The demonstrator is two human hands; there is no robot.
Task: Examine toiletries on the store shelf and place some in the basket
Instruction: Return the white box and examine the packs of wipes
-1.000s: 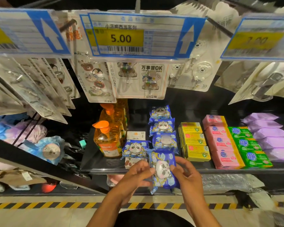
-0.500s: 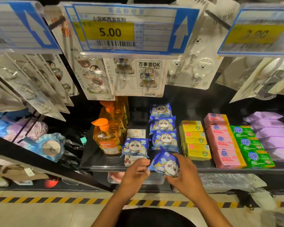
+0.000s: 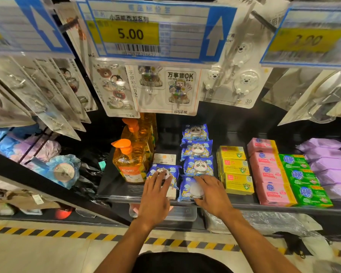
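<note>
While a person is reaching in with both hands, a black shelf is carrying rows of toiletries.

Above it, a price tag reading 5.00 is hanging in front of carded hook packs. Purple packs are lying at the far right, with green bars, pink bars and yellow boxes running leftward beside them. Orange bottles are standing at the left. Between bottles and boxes, blue panda packets are lying in a column. The right hand is resting flat on the front packet at the shelf's edge, fingers nearly straight. The left hand is spreading straight fingers over the left packet, gripping nothing.
</note>
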